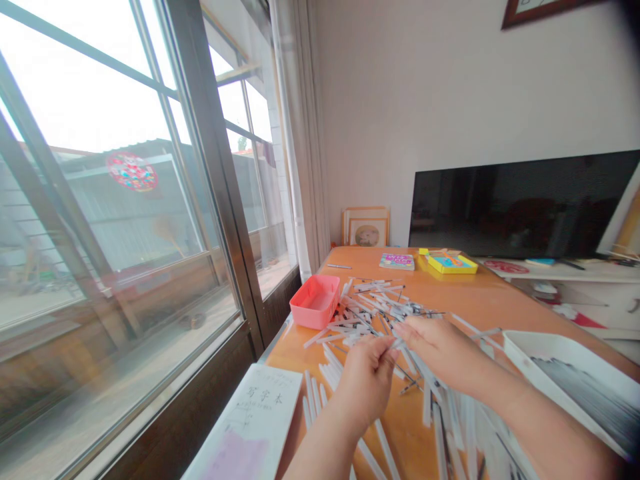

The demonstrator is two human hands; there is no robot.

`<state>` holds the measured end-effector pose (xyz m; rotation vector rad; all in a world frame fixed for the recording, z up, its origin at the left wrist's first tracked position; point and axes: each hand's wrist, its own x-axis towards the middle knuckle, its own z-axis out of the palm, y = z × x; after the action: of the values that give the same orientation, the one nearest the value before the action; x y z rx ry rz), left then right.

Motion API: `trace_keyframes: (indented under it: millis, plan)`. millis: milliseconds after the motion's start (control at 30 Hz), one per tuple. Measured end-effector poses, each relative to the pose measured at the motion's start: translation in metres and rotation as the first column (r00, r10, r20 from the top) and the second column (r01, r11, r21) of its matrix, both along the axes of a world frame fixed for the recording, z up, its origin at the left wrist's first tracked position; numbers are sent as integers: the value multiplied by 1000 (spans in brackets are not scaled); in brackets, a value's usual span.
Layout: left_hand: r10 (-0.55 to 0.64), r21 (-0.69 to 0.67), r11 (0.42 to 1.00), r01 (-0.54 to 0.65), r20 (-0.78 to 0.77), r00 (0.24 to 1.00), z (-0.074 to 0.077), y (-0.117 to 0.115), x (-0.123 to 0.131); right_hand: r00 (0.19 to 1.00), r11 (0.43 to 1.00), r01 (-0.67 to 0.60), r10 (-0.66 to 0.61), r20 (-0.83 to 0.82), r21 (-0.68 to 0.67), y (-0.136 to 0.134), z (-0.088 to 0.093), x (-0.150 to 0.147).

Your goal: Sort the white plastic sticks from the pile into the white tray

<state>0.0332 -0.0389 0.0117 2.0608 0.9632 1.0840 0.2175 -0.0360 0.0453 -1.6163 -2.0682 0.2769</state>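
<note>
My left hand (367, 377) is closed in a pinch over the middle of the table, its thumb and fingers on a slim pale pen (395, 345). Fingertips of my right hand (433, 340) meet it there, closed around the pen's other end; most of the pen is hidden by the fingers. Beyond and beneath both hands lies a loose heap of translucent pen barrels and dark-tipped refills (373, 307). More white barrels (313, 397) lie by my left wrist, and others (467, 427) spread under my right forearm.
A pink plastic basket (315, 303) stands at the table's left edge, and a white tray of dark refills (520, 347) at the right. A notebook (260, 407) lies front left. Farther back are a small book (397, 261) and a yellow tray (453, 270). Glass doors flank the left side.
</note>
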Motion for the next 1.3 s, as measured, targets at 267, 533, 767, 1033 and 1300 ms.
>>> trace_keyframes:
  millis: [267,533,767,1033,1300]
  plan:
    - [-58,13,998,58,23,998,1,1,-1,990,990,-130,127,-58,-50,-9,12,4]
    - [23,46,999,-23,-14,1000,1,2,-2,998,998,-54,55,-23,26,3,-11,4]
    - [-92,-151,982,110,123,988,-1,4,-2,988,997,-58,64,-140,46,0,-4,-2]
    - [-26,-20,999,28,85,996,-3,6,-4,993,981,114,-114,-12,154,-4,-4,-15]
    - [-51,-56,997,55,65,997,3,-1,-4,991,971,106,-85,-103,216,-3,-4,-14]
